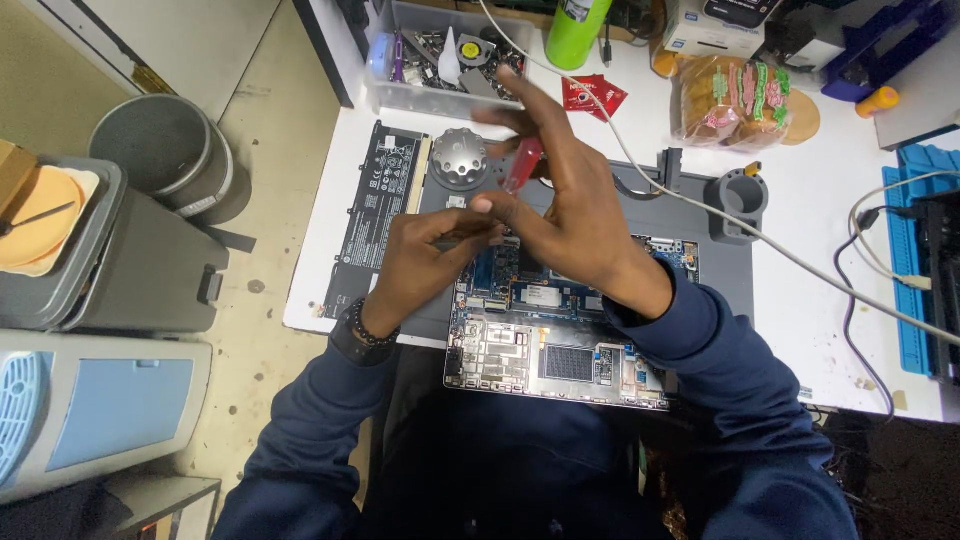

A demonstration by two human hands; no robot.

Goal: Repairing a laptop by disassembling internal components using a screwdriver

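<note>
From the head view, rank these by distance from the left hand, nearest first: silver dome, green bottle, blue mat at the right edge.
1. Silver dome: just above the left hand, on the grey work mat.
2. Green bottle: at the table's back edge, up and to the right.
3. Blue mat: far right edge of the table, past the white cable.

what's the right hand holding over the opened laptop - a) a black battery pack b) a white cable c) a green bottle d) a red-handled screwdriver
d: the right hand grips a red-handled screwdriver above the opened laptop, while the green bottle stands at the back of the table, the white cable lies across the mat, and the black battery pack lies flat to the left.
</note>
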